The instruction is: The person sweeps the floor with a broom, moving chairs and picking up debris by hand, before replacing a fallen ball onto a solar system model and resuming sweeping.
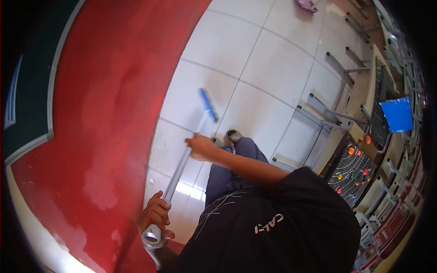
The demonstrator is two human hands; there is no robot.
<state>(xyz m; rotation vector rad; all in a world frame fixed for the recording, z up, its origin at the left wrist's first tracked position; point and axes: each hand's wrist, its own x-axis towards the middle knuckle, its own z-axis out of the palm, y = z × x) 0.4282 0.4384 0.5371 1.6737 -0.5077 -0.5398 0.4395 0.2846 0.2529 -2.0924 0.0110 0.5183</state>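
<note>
A long-handled broom (178,172) slants across the view, its narrow blue head (207,105) down on the white tiles ahead of my shoes (233,135). Around the middle of the pale pole my right hand (200,147) is closed, the arm reaching across my body. My left hand (154,214) grips the pole's upper part, close to its round hollow end. The head looks slightly blurred, so its bristles do not show clearly.
A red wall (109,113) runs along the left, with a dark green board (32,91) on it. Desks with metal legs (334,116) line the right; one carries a dark patterned sheet (350,173) with coloured pieces, another a blue book-like item (397,114). A purple dustpan (307,6) lies at the top.
</note>
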